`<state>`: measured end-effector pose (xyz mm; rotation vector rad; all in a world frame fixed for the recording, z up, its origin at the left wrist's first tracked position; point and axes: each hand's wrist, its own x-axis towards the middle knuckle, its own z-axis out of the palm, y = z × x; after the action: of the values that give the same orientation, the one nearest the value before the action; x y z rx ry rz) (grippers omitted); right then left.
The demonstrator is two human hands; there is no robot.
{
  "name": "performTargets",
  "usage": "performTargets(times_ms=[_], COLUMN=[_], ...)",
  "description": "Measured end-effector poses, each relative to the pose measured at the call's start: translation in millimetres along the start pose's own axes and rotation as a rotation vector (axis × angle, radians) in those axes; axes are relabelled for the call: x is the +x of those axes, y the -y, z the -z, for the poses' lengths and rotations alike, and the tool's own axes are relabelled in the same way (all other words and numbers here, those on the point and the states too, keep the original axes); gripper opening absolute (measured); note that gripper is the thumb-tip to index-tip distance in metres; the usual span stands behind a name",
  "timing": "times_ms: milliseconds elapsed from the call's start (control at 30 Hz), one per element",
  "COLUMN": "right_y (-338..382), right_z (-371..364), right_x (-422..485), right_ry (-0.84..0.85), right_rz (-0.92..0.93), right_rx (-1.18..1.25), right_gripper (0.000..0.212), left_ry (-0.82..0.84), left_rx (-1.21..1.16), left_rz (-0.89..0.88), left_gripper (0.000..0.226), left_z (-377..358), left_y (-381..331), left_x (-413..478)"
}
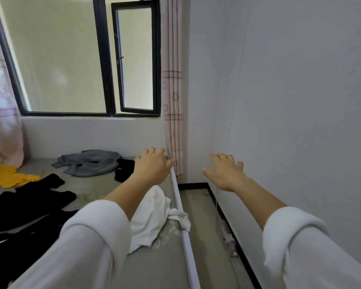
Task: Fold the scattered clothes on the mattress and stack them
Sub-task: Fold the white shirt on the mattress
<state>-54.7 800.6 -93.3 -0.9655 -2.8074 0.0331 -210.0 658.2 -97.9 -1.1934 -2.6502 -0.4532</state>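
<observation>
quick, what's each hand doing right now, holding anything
Left hand: open, holding nothing.
Right hand: open, holding nothing.

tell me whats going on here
A person in white sleeves stretches both hands forward, holding nothing: the left hand over the mattress edge, the right hand out past it, near the wall. A white garment, black garments, a grey garment and a yellow garment lie unfolded on the mattress. Nothing is stacked yet.

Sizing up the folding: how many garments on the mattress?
6: yellow garment far left, grey one at back, small black one beside it, black trousers mid-left, black piece bottom left, white one at edge. More may be hidden.
</observation>
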Motion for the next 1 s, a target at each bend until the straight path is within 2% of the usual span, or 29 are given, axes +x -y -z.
performTargets(times_ms=[267,533,800,1000], right_y=[-21.5,-16.8,-34.4,-56.0], right_z=[-77.8,-204.1,-368.0,-441.4], right_x=[117.1,224.5,348.5,412.9], right_ry=[0.137,0.353,0.671,0.769], right_rz=[0.018,0.18,0.447,0.586], right_rx=[0.049,0.075,0.089,0.001], right_gripper=[0.057,0.058,0.053,0.053], left_ry=[0.1,0.236,0.428,0.413], left_rx=[-0.078,-0.139,-0.246,-0.444], left_rz=[0.11,0.402,0.919,1.245], left_gripper=[0.046,0.049,0.049,0.053], left_z=[-91.1,-220.7,-400.1,-482.7], left_y=[21.5,82.3,95.3,90.7], left_x=[88.7,131.7,168.8,179.2])
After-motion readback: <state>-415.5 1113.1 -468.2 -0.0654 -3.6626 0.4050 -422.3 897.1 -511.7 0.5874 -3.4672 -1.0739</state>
